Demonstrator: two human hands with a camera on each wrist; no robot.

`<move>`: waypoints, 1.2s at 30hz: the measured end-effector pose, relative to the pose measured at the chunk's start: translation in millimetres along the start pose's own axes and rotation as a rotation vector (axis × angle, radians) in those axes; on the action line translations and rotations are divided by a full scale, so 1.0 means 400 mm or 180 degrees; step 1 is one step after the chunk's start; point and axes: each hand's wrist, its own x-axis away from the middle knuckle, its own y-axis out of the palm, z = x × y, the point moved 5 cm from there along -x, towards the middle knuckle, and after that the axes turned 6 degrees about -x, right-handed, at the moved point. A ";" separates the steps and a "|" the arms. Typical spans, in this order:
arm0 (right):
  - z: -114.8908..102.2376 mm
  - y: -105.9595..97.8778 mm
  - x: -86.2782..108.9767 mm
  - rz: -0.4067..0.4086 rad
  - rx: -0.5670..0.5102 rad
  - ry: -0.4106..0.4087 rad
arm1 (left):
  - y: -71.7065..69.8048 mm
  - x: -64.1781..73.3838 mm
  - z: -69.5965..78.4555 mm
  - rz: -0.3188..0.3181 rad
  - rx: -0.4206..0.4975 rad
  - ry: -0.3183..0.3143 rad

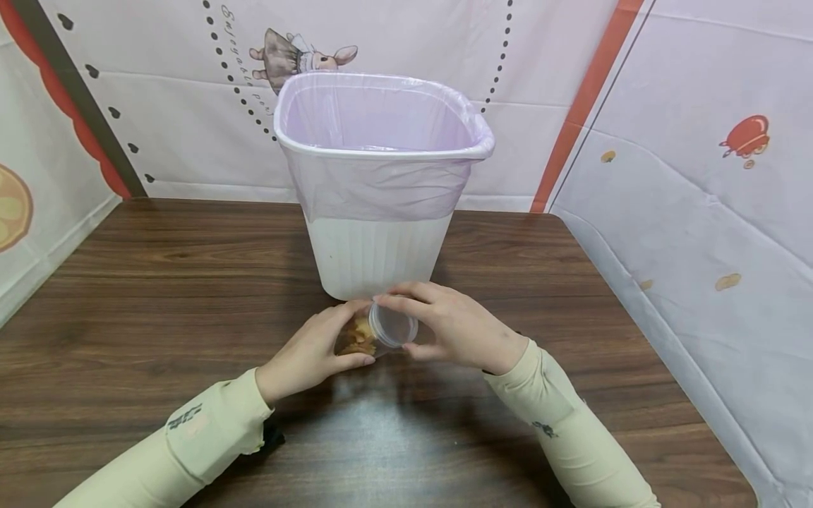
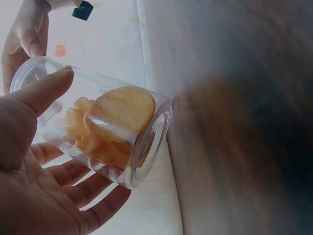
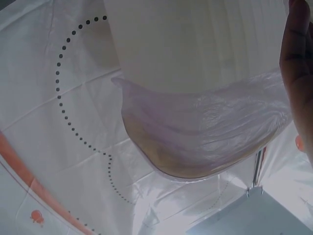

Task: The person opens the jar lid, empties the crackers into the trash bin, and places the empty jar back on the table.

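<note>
A clear plastic jar (image 2: pixel 80 81) with yellow-orange chips (image 2: pixel 122 112) inside lies tilted on its side in the left wrist view. My left hand (image 1: pixel 311 349) grips the jar's body, thumb on one side and fingers curled along the other. Over the jar's mouth end is a clear round lid (image 1: pixel 395 326), facing up and to the right in the head view. My right hand (image 1: pixel 454 324) holds this lid by its edge, with fingers above and thumb below. Only part of the right hand (image 3: pixel 299 73) shows in the right wrist view; the jar is out of that frame.
A white bin (image 1: pixel 377 257) with a thin purple liner bag (image 1: pixel 381 187) over its rim stands just behind the hands. It rests on a dark wood-grain table (image 1: pixel 190 282). Printed cloth walls (image 1: pixel 686 141) enclose the table at the back and sides.
</note>
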 end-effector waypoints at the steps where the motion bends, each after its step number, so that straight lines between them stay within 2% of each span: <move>1: 0.000 0.000 0.000 -0.0002 0.0001 0.0007 | 0.000 0.000 0.000 -0.0001 0.0002 -0.0002; 12: -0.001 0.004 -0.001 0.0010 -0.0008 0.0101 | 0.001 0.000 -0.001 -0.0020 0.0013 -0.0040; 21: 0.007 0.001 0.003 0.0138 0.0200 0.0515 | -0.001 0.000 -0.001 -0.0039 0.0091 -0.0089; 28: 0.005 0.003 0.003 0.0197 0.0303 0.0668 | -0.001 -0.002 -0.001 -0.0038 0.0094 -0.0088; 36: 0.002 0.005 0.002 0.0168 0.0239 0.0659 | -0.001 -0.001 0.000 -0.0032 0.0064 -0.0054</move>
